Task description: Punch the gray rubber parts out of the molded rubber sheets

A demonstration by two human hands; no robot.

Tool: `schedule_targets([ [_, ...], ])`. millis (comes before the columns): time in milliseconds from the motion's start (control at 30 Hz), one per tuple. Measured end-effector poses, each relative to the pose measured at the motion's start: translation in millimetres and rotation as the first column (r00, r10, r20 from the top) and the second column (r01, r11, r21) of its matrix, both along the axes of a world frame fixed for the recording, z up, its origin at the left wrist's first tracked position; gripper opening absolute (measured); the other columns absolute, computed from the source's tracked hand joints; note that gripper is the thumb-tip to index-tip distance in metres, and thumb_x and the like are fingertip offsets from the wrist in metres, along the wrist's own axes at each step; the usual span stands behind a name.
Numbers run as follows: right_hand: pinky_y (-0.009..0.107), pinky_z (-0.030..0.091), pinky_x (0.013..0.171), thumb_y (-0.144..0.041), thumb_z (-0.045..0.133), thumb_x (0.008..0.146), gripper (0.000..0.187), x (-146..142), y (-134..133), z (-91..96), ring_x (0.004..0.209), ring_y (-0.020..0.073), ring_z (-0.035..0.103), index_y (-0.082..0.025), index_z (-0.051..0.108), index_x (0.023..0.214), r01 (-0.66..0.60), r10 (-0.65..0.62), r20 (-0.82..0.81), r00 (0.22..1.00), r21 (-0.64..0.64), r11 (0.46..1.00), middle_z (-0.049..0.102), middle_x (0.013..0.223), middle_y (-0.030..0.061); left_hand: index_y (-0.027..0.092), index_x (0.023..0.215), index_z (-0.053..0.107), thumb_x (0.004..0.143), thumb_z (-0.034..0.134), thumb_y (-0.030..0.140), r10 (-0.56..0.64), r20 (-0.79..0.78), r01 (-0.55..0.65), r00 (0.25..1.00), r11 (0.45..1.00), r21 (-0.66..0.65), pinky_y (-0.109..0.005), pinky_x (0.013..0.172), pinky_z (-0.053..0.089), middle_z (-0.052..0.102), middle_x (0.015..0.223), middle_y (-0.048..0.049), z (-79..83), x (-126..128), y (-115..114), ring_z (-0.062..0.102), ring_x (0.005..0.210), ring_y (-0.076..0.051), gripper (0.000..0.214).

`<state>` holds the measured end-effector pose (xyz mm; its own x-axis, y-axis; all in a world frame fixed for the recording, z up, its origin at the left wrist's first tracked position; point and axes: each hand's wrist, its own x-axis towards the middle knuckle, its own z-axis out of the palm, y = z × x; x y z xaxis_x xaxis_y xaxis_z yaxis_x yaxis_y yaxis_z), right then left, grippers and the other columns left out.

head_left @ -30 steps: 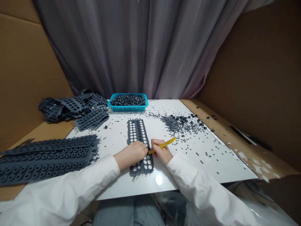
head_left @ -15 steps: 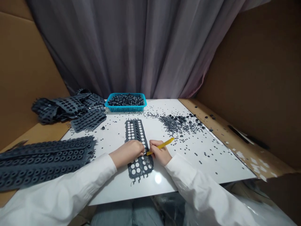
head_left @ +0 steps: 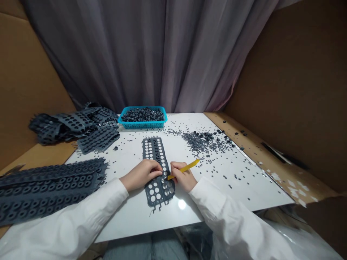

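A dark grey rubber strip full of round holes lies lengthwise on the white board. My left hand rests on its middle, fingers curled and pressing it down. My right hand is closed around a yellow pick, held like a pen, its tip touching the strip just right of my left fingertips. The strip's near end shows below both hands.
A blue basket of small dark pieces stands at the board's far edge. Loose punched-out pieces are scattered to the right. Stacked strips lie at near left, a heap of strips at far left. Cardboard walls and a curtain enclose the area.
Both hands and the pick have shifted slightly left and toward me along the strip. The camera has drifted, so everything sits a little further left.
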<state>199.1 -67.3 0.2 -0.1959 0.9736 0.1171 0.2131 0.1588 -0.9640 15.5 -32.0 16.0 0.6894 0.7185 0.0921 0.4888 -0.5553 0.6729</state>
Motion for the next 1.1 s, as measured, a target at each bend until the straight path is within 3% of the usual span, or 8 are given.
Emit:
schedule_targets([
  [200, 0.022, 0.028, 0.044, -0.013, 0.04, 0.064, 0.024, 0.6, 0.2, -1.1, 0.044, 0.0104, 0.037, -0.019, 0.037, 0.041, 0.002, -0.002, -0.005, 1.0, -0.019, 1.0, 0.038, 0.038, -0.0032, 0.016, 0.079, 0.065, 0.082, 0.055, 0.029, 0.171, 0.122, -0.148, 0.978, 0.973, -0.177, -0.026, 0.066, 0.042, 0.066, 0.076, -0.0022, -7.3, -5.1, 8.7, 0.059, 0.07, -0.016, 0.016],
  [367, 0.022, 0.029, 0.044, -0.012, 0.04, 0.064, 0.025, 0.8, 0.9, -3.3, 0.045, 0.0107, 0.039, -0.019, 0.037, 0.04, 0.006, -0.006, -0.002, 1.0, -0.03, 1.0, 0.039, 0.039, -0.0028, 0.013, 0.084, 0.064, 0.078, 0.06, 0.035, 0.283, 0.264, -0.142, 0.922, 0.882, -0.45, -0.026, 0.064, 0.041, 0.064, 0.074, -0.0033, -11.1, -8.4, 10.9, 0.056, 0.067, -0.015, 0.024],
  [433, 0.022, 0.029, 0.044, -0.012, 0.04, 0.064, 0.024, 1.1, 1.2, -4.8, 0.044, 0.0107, 0.039, -0.019, 0.038, 0.041, 0.003, -0.004, -0.019, 1.0, -0.044, 0.999, 0.039, 0.038, -0.003, 0.012, 0.083, 0.063, 0.077, 0.063, 0.037, 0.341, 0.329, -0.092, 0.881, 0.804, -0.587, -0.025, 0.064, 0.04, 0.062, 0.073, -0.0026, -12.0, -8.2, 8.9, 0.054, 0.067, -0.013, 0.026],
  [533, 0.022, 0.029, 0.044, -0.012, 0.041, 0.065, 0.023, 1.6, 1.6, -7.1, 0.043, 0.0104, 0.038, -0.019, 0.039, 0.043, 0.0, -0.002, -0.047, 0.999, -0.054, 0.999, 0.04, 0.038, -0.0034, 0.011, 0.079, 0.062, 0.076, 0.066, 0.039, 0.442, 0.38, 0.037, 0.812, 0.611, -0.79, -0.021, 0.062, 0.039, 0.061, 0.071, -0.0015, -13.6, -8.1, 6.4, 0.052, 0.063, -0.009, 0.028],
  [600, 0.022, 0.029, 0.044, -0.012, 0.042, 0.065, 0.022, 1.8, 1.7, -8.0, 0.043, 0.0104, 0.038, -0.019, 0.04, 0.044, 0.004, -0.007, -0.052, 0.999, -0.057, 0.998, 0.04, 0.038, -0.0036, 0.011, 0.079, 0.061, 0.074, 0.069, 0.039, 0.5, 0.404, 0.137, 0.766, 0.486, -0.863, -0.02, 0.06, 0.039, 0.06, 0.071, -0.0013, -14.5, -8.9, 5.5, 0.052, 0.061, -0.007, 0.029],
  [700, 0.022, 0.029, 0.044, -0.013, 0.043, 0.064, 0.021, 1.4, 1.9, -8.8, 0.043, 0.0103, 0.038, -0.019, 0.041, 0.044, 0.011, -0.015, -0.059, 0.998, -0.073, 0.997, 0.04, 0.037, -0.0036, 0.01, 0.083, 0.062, 0.075, 0.069, 0.034, 0.55, 0.417, 0.224, 0.723, 0.383, -0.896, -0.019, 0.062, 0.042, 0.059, 0.072, -0.0018, -14.7, -10.1, 4.5, 0.053, 0.063, -0.007, 0.026],
  [967, 0.021, 0.027, 0.043, -0.014, 0.042, 0.064, 0.015, 2.7, 4.1, -16.1, 0.039, 0.0095, 0.037, -0.019, 0.045, 0.05, 0.08, -0.094, -0.121, 0.988, -0.116, 0.99, 0.042, 0.037, -0.0051, 0.01, 0.082, 0.061, 0.083, 0.062, 0.029, 0.558, 0.426, 0.27, 0.712, 0.342, -0.9, -0.018, 0.064, 0.044, 0.059, 0.074, -0.0033, -14.5, -9.1, 1.1, 0.055, 0.065, -0.007, 0.019],
  [1100, 0.021, 0.028, 0.044, -0.015, 0.043, 0.066, 0.013, 3.8, 4.7, -14.9, 0.041, 0.0097, 0.04, -0.019, 0.045, 0.054, 0.11, -0.119, -0.095, 0.988, -0.091, 0.99, 0.045, 0.039, -0.0053, 0.011, 0.082, 0.06, 0.084, 0.051, 0.022, 0.603, 0.467, 0.316, 0.647, 0.346, -0.884, -0.021, 0.064, 0.046, 0.059, 0.078, -0.0058, -11.3, -9.6, 3.4, 0.056, 0.07, -0.011, 0.014],
])
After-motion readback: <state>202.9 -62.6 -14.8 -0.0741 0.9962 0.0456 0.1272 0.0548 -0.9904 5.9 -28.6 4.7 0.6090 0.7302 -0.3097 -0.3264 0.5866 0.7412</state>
